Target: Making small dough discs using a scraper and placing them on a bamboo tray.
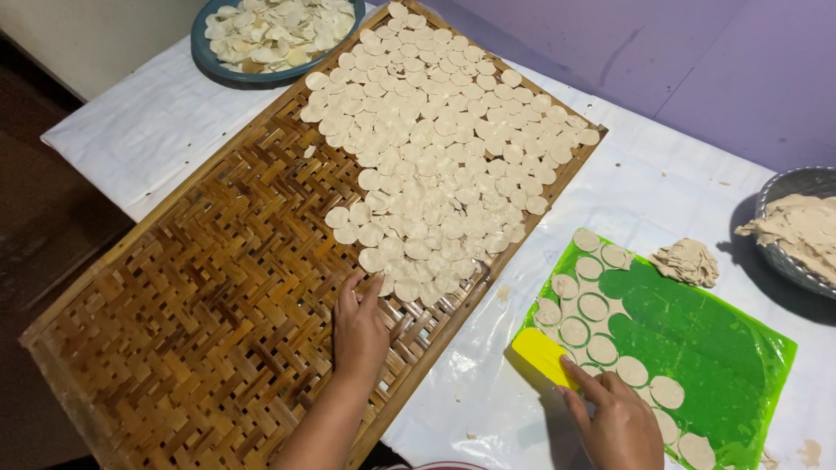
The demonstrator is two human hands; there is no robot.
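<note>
My left hand (360, 329) rests on the woven bamboo tray (200, 296), its fingertips touching the nearest small round dough discs (435, 148) that cover the tray's far half. On the green plastic sheet (705, 348), my right hand (616, 419) presses a yellow scraper (542, 355) against the sheet's near left edge. Several cut dough rounds (592, 306) lie on the sheet in rows beside the scraper.
A blue bowl (202, 45) of dried pale chips stands at the far left. A grey basket (775, 196) with dough is at the right edge; a scrap dough lump (688, 261) lies beside the sheet. White cloth (139, 130) covers the table; purple wall behind.
</note>
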